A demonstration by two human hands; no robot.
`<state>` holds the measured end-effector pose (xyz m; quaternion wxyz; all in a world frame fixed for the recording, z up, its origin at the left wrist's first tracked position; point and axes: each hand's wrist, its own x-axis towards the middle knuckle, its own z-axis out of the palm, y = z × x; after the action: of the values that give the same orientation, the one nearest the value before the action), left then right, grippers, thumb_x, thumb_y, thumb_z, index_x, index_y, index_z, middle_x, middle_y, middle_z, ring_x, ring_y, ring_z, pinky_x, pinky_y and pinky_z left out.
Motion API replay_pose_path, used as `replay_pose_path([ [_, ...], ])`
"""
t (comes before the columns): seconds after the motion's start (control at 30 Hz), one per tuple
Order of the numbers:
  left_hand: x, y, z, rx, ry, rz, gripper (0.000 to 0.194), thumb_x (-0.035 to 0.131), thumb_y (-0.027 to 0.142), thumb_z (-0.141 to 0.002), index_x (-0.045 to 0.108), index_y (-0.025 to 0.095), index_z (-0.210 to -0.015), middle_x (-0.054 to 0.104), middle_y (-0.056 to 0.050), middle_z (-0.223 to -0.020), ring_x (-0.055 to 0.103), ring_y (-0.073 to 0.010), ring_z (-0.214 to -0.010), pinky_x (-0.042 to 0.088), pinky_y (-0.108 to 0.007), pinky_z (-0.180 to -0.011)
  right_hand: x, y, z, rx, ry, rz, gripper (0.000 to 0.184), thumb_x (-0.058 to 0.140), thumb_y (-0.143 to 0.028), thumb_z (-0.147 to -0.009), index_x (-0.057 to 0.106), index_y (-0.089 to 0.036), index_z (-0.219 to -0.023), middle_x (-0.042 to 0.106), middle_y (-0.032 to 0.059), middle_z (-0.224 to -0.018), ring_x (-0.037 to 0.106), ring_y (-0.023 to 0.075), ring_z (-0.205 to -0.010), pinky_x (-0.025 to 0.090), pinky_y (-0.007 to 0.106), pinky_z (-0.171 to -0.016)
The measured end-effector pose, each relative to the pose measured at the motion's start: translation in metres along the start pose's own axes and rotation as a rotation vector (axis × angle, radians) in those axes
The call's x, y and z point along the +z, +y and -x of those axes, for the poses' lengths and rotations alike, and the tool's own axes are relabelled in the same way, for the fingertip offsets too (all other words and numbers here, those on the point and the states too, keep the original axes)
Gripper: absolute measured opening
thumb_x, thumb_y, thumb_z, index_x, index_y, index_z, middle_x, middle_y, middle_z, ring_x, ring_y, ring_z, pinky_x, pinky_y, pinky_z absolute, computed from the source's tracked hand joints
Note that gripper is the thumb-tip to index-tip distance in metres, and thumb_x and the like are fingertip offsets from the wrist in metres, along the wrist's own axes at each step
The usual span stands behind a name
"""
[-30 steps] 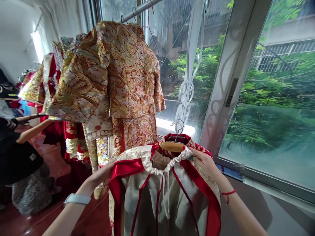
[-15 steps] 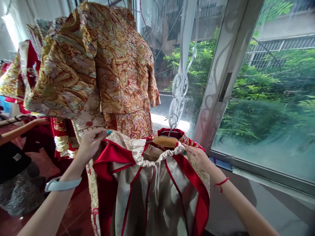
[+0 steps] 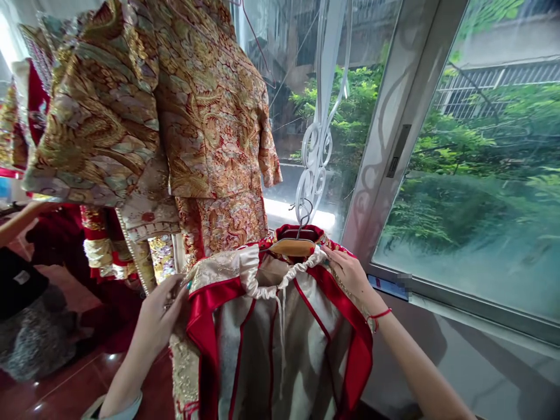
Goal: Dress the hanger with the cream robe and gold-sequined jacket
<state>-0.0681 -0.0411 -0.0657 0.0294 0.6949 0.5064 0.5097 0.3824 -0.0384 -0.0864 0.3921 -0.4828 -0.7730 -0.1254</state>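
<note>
A cream-lined garment point(image 3: 301, 326) with red satin borders and a gathered drawstring edge hangs in front of me, its lining facing me. Its wooden hanger point(image 3: 292, 248) hooks onto a white scrolled metal bar. My left hand point(image 3: 160, 315) pinches the left upper edge between thumb and fingers, lower than the hanger. Along the right upper edge, beside the gathers, my right hand point(image 3: 350, 274) grips the fabric, its fingertips partly hidden by cloth. Behind the hanger shows the red collar point(image 3: 301, 231) of another embroidered piece.
Gold brocade jackets point(image 3: 214, 116) hang at the upper left, close behind my left hand. A phone point(image 3: 388, 287) lies on the sill below the window point(image 3: 476, 204). At the far left another person's arm point(image 3: 21, 221) shows over a tiled floor point(image 3: 79, 385).
My left hand has moved down, bringing the left edge of the garment lower and drawing its red border inward. My right hand stays at the right edge. The view has shifted slightly.
</note>
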Motion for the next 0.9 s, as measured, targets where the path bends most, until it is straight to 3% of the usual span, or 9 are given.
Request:
replay_pose_path([
  [0.07, -0.006, 0.023, -0.007, 0.058, 0.099, -0.06, 0.04, 0.045, 0.052, -0.088, 0.061, 0.017, -0.095, 0.057, -0.003, -0.082, 0.055, -0.0199, -0.074, 0.047, -0.031, -0.07, -0.002, 0.0, 0.0, -0.002, 0.015, 0.011, 0.041, 0.037, -0.027, -0.101, 0.056, -0.023, -0.138, 0.073, 0.0094, -0.101, 0.067, 0.0232, -0.088, 0.055, 0.037, -0.079],
  [0.17, -0.001, 0.065, 0.005, 0.259, 0.24, -0.221, 0.042, 0.053, 0.051, -0.085, 0.058, 0.016, -0.107, 0.055, -0.005, -0.088, 0.054, -0.0229, -0.082, 0.047, -0.036, -0.075, -0.005, -0.003, 0.001, 0.024, -0.005, -0.026, 0.041, 0.038, -0.028, -0.101, 0.057, -0.025, -0.137, 0.073, 0.0089, -0.101, 0.068, 0.023, -0.088, 0.055, 0.036, -0.078],
  [0.27, 0.035, 0.094, 0.031, 0.433, 0.136, -0.302, 0.04, 0.06, 0.045, -0.081, 0.055, 0.02, -0.112, 0.062, -0.007, -0.093, 0.06, -0.0242, -0.086, 0.05, -0.036, -0.077, -0.009, -0.005, -0.001, 0.062, -0.038, -0.126, 0.041, 0.038, -0.028, -0.101, 0.057, -0.026, -0.137, 0.072, 0.0089, -0.112, 0.068, 0.0231, -0.096, 0.054, 0.037, -0.083],
  [0.37, 0.083, 0.1, 0.045, 0.264, 0.0, -0.201, 0.046, 0.055, 0.041, -0.087, 0.047, 0.018, -0.126, 0.066, -0.005, -0.089, 0.064, -0.0193, -0.071, 0.05, -0.03, -0.064, -0.013, -0.006, -0.004, 0.106, -0.027, -0.24, 0.04, 0.039, -0.027, -0.1, 0.06, -0.025, -0.134, 0.071, 0.0085, -0.121, 0.067, 0.0236, -0.106, 0.051, 0.037, -0.091],
  [0.47, 0.112, 0.102, 0.039, 0.176, -0.06, -0.004, 0.03, 0.043, 0.029, -0.09, 0.053, 0.018, -0.116, 0.066, -0.003, -0.081, 0.064, -0.0176, -0.066, 0.05, -0.028, -0.065, -0.015, -0.009, -0.006, 0.173, 0.006, -0.334, 0.038, 0.04, -0.027, -0.098, 0.067, -0.024, -0.125, 0.073, 0.0071, -0.116, 0.069, 0.0238, -0.103, 0.051, 0.036, -0.09],
  [0.6, 0.117, 0.131, 0.024, 0.278, -0.176, 0.276, 0.02, 0.039, 0.018, -0.088, 0.058, 0.021, -0.083, 0.064, -0.001, -0.071, 0.062, -0.0157, -0.065, 0.048, -0.025, -0.063, -0.019, -0.012, -0.01, 0.291, 0.046, -0.409, 0.035, 0.043, -0.028, -0.094, 0.074, -0.022, -0.11, 0.076, 0.0057, -0.102, 0.07, 0.0252, -0.088, 0.052, 0.037, -0.084],
  [0.73, 0.123, 0.152, 0.017, 0.277, -0.253, 0.48, 0.02, 0.04, 0.015, -0.083, 0.052, 0.021, -0.069, 0.055, 0.003, -0.06, 0.055, -0.0131, -0.057, 0.042, -0.023, -0.056, -0.017, -0.014, -0.017, 0.33, 0.049, -0.493, 0.034, 0.045, -0.029, -0.092, 0.074, -0.022, -0.107, 0.076, 0.0064, -0.104, 0.069, 0.0284, -0.098, 0.05, 0.041, -0.09],
  [0.8, 0.13, 0.143, 0.015, 0.199, -0.312, 0.566, 0.019, 0.04, 0.015, -0.082, 0.05, 0.021, -0.068, 0.047, 0.006, -0.053, 0.048, -0.0113, -0.049, 0.036, -0.022, -0.05, -0.014, -0.016, -0.02, 0.324, 0.051, -0.531, 0.033, 0.046, -0.03, -0.092, 0.074, -0.023, -0.106, 0.075, 0.0062, -0.108, 0.067, 0.0284, -0.102, 0.048, 0.043, -0.094],
  [0.9, 0.135, 0.11, 0.017, 0.062, -0.395, 0.651, 0.015, 0.043, 0.02, -0.082, 0.05, 0.021, -0.069, 0.039, 0.008, -0.049, 0.038, -0.0099, -0.043, 0.03, -0.021, -0.044, -0.012, -0.02, -0.02, 0.313, 0.023, -0.556, 0.03, 0.051, -0.035, -0.092, 0.073, -0.023, -0.109, 0.075, 0.0065, -0.111, 0.067, 0.0267, -0.105, 0.049, 0.042, -0.096],
])
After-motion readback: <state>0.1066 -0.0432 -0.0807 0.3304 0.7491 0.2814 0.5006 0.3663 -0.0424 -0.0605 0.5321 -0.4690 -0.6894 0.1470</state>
